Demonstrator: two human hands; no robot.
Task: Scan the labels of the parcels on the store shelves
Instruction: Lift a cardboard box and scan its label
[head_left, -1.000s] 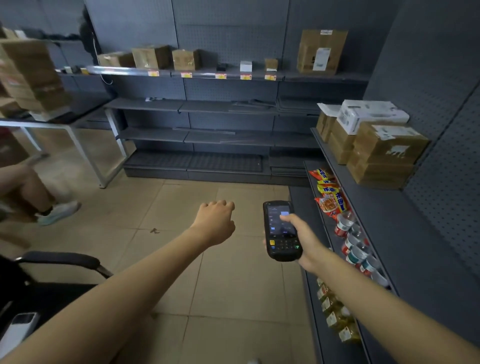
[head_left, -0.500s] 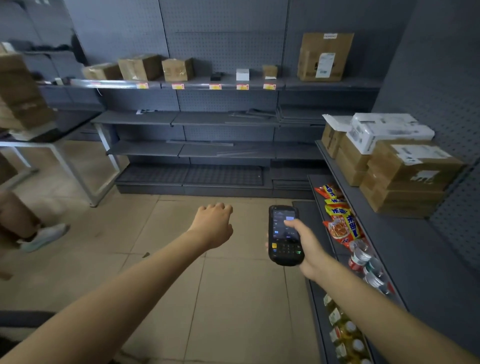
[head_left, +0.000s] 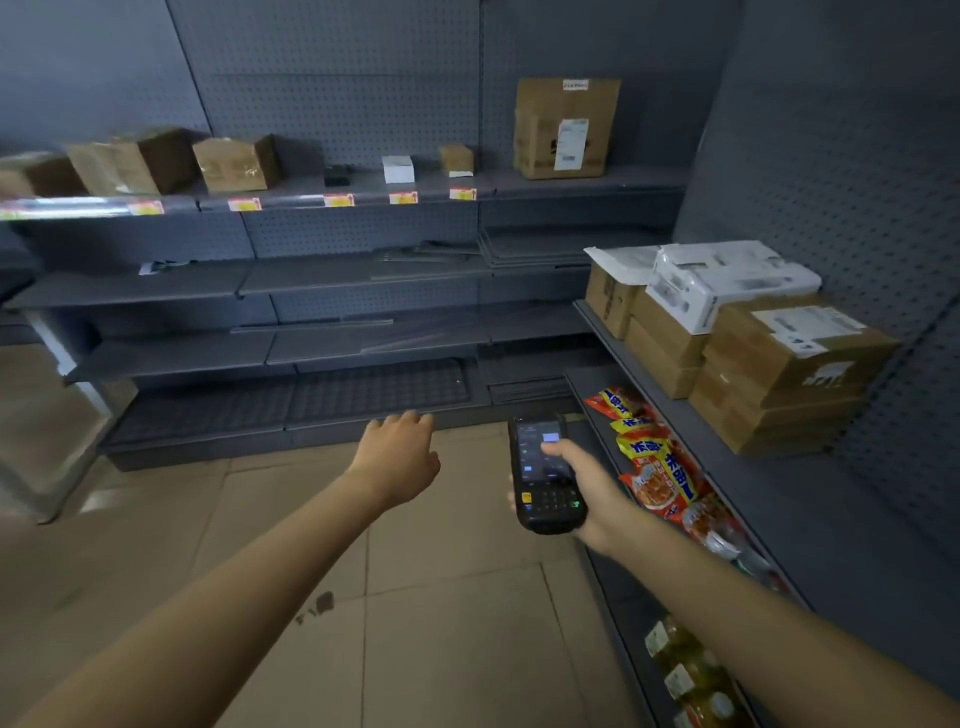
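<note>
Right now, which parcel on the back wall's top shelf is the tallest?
The big upright cardboard box at the shelf's right end. It towers over the low boxes to its left and shows a white label on its front.

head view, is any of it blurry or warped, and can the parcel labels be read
Head view: dim and wide-angle, so the shelf edges bow; the brown boxes at far left are smeared by motion blur; the label on the tall box and on the stacked box show as white patches, text unreadable; the scanner in the right hand is fairly sharp.
</note>
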